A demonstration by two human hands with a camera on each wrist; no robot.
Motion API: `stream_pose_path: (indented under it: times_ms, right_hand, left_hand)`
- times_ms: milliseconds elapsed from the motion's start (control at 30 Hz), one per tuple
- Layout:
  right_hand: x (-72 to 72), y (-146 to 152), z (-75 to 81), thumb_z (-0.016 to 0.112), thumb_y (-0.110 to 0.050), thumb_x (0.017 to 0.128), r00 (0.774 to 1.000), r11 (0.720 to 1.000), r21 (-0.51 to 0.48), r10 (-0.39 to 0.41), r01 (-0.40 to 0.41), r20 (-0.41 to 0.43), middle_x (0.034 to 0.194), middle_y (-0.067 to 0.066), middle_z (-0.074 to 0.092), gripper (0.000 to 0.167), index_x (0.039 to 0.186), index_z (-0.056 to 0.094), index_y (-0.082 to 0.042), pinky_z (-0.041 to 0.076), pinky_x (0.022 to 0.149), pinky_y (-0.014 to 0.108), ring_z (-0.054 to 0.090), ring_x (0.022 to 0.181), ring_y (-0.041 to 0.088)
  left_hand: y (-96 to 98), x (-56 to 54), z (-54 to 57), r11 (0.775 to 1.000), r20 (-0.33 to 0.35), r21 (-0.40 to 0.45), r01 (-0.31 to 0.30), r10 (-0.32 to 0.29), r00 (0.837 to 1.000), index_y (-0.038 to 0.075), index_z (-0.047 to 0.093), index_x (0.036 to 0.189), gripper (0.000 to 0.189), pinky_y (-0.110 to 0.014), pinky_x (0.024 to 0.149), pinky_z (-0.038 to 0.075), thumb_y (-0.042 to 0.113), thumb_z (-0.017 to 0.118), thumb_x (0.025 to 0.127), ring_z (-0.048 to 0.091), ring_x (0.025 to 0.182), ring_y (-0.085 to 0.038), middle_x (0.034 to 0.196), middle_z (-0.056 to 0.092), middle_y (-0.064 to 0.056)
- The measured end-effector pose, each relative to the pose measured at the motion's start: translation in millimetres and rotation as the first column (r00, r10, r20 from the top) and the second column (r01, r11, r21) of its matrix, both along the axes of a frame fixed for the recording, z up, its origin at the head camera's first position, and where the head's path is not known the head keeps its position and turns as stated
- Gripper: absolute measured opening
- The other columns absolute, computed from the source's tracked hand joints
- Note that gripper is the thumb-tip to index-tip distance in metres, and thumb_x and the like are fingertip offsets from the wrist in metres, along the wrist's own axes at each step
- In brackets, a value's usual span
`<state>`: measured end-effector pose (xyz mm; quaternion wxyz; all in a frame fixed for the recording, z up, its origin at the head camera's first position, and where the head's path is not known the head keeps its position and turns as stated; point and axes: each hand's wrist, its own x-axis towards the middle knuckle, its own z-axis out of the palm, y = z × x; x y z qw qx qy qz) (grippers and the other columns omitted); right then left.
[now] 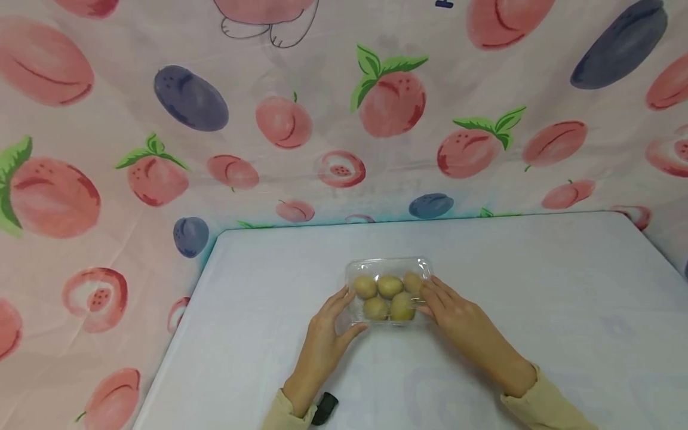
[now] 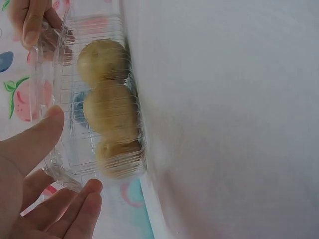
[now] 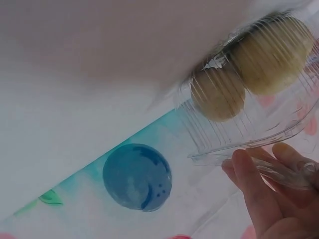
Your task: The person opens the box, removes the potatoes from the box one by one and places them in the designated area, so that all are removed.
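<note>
A clear plastic clamshell box [image 1: 388, 263] stands on the white table, with several round yellow-green fruits [image 1: 390, 287] inside. At its left end my left hand [image 1: 325, 327] holds the box, thumb on the near side and fingers round the far side. In the left wrist view the left thumb [image 2: 42, 134] lies along the box's upper rim. My right hand [image 1: 457, 313] pinches the clear lid edge at the box's right end. The right wrist view shows that lid flap [image 3: 284, 174] bent between thumb and fingers, slightly apart from the ribbed lower wall.
The white table [image 1: 537, 286] runs back to a hanging cloth [image 1: 322, 77] printed with peaches and blue fruits. A small black object [image 1: 325, 409] sits beside my left sleeve [image 1: 290, 412].
</note>
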<state>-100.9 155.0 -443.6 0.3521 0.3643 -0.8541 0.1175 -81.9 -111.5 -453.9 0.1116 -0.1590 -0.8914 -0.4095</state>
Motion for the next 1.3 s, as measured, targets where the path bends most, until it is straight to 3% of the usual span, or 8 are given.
stream_pose_path:
  times_ms: [433,633,967,1300]
  right_hand:
    - [-0.6,2,-2.5,0.026,-0.036,0.11,1.0,1.0,-0.001,-0.001,0.002,0.026,0.112,0.026,0.068,0.057,0.108,0.061,0.009,0.06,0.074,0.044,0.067,0.105,0.043]
    - [-1.1,3,0.4,0.026,-0.035,0.11,1.0,1.0,0.007,0.003,-0.003,0.032,0.113,0.025,0.068,0.056,0.11,0.06,0.009,0.06,0.074,0.044,0.067,0.106,0.042]
    - [-1.3,4,6.1,0.027,-0.037,0.11,0.998,1.0,0.025,-0.001,0.0,0.057,0.115,0.027,0.068,0.059,0.114,0.063,0.01,0.06,0.076,0.045,0.066,0.107,0.042]
    - [-1.6,4,12.1,0.027,-0.038,0.109,0.999,0.999,0.031,-0.01,0.008,0.053,0.116,0.026,0.068,0.061,0.116,0.064,0.01,0.06,0.075,0.044,0.067,0.107,0.042]
  left_hand:
    - [-2.6,-0.5,2.2,1.0,0.002,-0.027,0.009,-0.009,1.0,0.004,0.061,0.134,0.062,-0.05,0.105,0.046,0.026,0.083,0.08,0.055,0.13,-0.029,0.144,0.054,-0.013]
    - [-1.4,-1.1,3.0,0.999,-0.01,-0.048,-0.014,0.014,1.0,0.003,0.062,0.133,0.061,-0.05,0.104,0.047,0.032,0.081,0.082,0.056,0.129,-0.029,0.142,0.056,-0.012]
    - [4.2,-1.5,7.4,0.986,-0.112,-0.155,-0.057,0.04,0.993,-0.001,0.064,0.128,0.064,-0.041,0.098,0.053,0.031,0.086,0.077,0.062,0.119,-0.032,0.135,0.06,-0.019]
    - [2.8,-2.1,9.7,0.973,-0.191,-0.227,-0.037,-0.007,0.982,-0.004,0.063,0.128,0.061,-0.037,0.094,0.055,0.033,0.081,0.082,0.065,0.116,-0.029,0.131,0.062,-0.023]
